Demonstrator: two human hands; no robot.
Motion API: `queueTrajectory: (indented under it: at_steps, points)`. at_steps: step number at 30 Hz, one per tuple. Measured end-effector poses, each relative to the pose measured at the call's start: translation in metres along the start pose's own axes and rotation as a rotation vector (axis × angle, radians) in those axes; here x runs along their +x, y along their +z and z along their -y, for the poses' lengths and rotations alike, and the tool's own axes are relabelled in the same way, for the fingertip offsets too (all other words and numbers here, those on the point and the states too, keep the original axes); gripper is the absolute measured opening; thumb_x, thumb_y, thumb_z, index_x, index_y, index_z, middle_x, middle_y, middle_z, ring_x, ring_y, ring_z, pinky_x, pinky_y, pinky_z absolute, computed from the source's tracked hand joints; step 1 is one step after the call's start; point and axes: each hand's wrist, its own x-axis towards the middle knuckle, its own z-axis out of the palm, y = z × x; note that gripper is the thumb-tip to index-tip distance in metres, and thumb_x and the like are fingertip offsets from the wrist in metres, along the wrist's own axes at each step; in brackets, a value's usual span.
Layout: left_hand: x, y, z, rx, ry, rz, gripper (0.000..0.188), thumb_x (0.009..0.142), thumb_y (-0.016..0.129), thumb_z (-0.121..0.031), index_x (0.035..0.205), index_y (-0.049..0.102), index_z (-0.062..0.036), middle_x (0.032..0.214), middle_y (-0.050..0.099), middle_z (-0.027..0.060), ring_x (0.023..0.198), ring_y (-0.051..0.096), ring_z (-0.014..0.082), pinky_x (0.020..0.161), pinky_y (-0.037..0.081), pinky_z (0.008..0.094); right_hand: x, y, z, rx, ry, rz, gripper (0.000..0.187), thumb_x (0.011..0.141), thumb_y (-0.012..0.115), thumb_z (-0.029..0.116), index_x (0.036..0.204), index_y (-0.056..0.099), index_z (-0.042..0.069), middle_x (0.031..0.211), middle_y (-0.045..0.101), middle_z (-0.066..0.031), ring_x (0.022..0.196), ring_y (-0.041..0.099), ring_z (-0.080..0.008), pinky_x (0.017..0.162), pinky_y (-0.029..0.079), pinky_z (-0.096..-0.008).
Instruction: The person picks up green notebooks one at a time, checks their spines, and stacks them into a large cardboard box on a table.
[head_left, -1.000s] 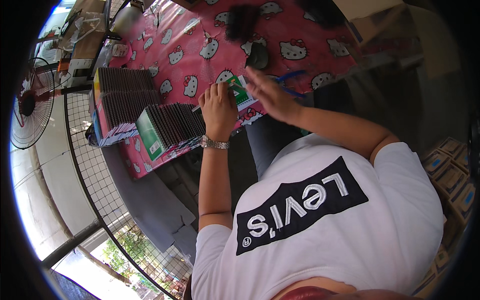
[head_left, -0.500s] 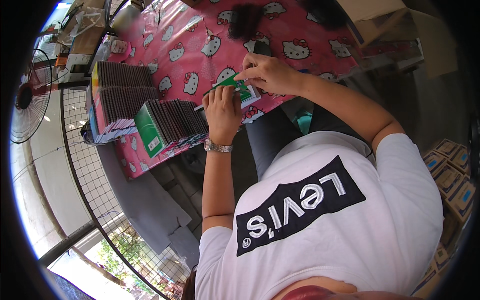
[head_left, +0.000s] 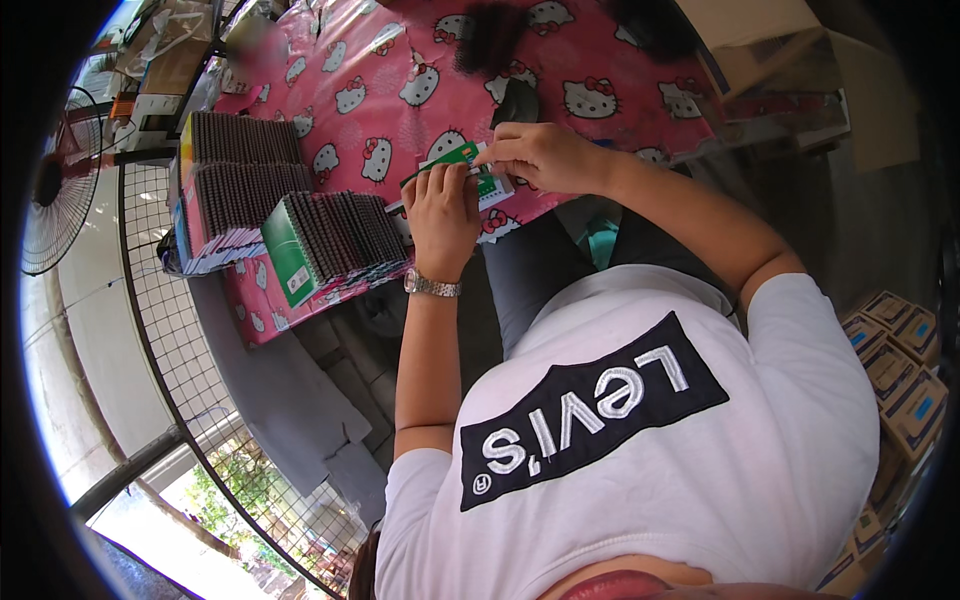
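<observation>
Glossy plastic tablecloth (head_left: pixel 345 65) at top, smooth paper notebook (head_left: pixel 460 154), shiny metal watch (head_left: pixel 435 286), matt cloth shirt (head_left: pixel 770 440), matt cardboard box (head_left: pixel 755 62) upper right.

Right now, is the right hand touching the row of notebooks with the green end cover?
Apart. The head view shows the right hand well to the right of the notebook row, with the left hand between them.

My left hand (head_left: pixel 442 212) hides a chunk of the green notebook (head_left: pixel 462 154), and whatever my right hand (head_left: pixel 548 158) has at its tips is too tiny to tell. Upper left, some blurry lump (head_left: pixel 255 45); upper right, the cardboard box (head_left: pixel 765 65) gets chopped by the top edge.
</observation>
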Motion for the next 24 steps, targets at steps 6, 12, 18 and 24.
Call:
queueTrajectory:
  at_steps: [6, 12, 18, 24]
  points:
    - [-0.006, -0.001, -0.005, -0.04, -0.009, -0.027, 0.029, 0.087, 0.061, -0.014, 0.114, 0.055, -0.0063, 0.102, 0.064, 0.0087, 0.097, 0.059, 0.0282, 0.09, 0.039, 0.0429, 0.005, -0.009, 0.022, -0.157, 0.132, 0.115, 0.03, 0.091, 0.062, 0.015, 0.12, 0.06, 0.008, 0.097, 0.062, -0.0108, 0.089, 0.067, -0.0298, 0.073, 0.055, -0.0397]
    - [-0.006, -0.003, -0.003, -0.026, 0.019, 0.007, 0.03, 0.086, 0.061, -0.015, 0.113, 0.054, -0.0057, 0.101, 0.063, 0.0102, 0.095, 0.058, 0.0296, 0.09, 0.038, 0.0442, 0.013, -0.007, 0.024, -0.056, 0.166, 0.173, 0.034, 0.093, 0.06, 0.023, 0.122, 0.055, 0.007, 0.086, 0.068, -0.0142, 0.081, 0.069, -0.0322, 0.075, 0.052, -0.0462]
    - [-0.005, -0.001, 0.002, -0.054, 0.017, 0.03, 0.023, 0.089, 0.06, -0.016, 0.111, 0.058, -0.0085, 0.102, 0.063, 0.009, 0.099, 0.058, 0.0296, 0.096, 0.037, 0.0465, 0.03, -0.006, -0.068, -0.179, 0.301, 0.132, 0.044, 0.084, 0.071, 0.033, 0.116, 0.058, 0.006, 0.1, 0.065, -0.016, 0.098, 0.066, -0.0285, 0.087, 0.05, -0.0446]
    - [-0.016, -0.005, -0.007, 0.222, -0.136, -0.052, 0.027, 0.087, 0.066, -0.021, 0.113, 0.059, -0.0148, 0.114, 0.058, 0.0075, 0.113, 0.05, 0.0334, 0.1, 0.034, 0.0551, 0.043, -0.024, -0.071, -0.165, 0.285, 0.348, 0.042, 0.075, 0.075, 0.026, 0.111, 0.066, 0.005, 0.118, 0.063, -0.0158, 0.119, 0.055, -0.0289, 0.099, 0.046, -0.0386]
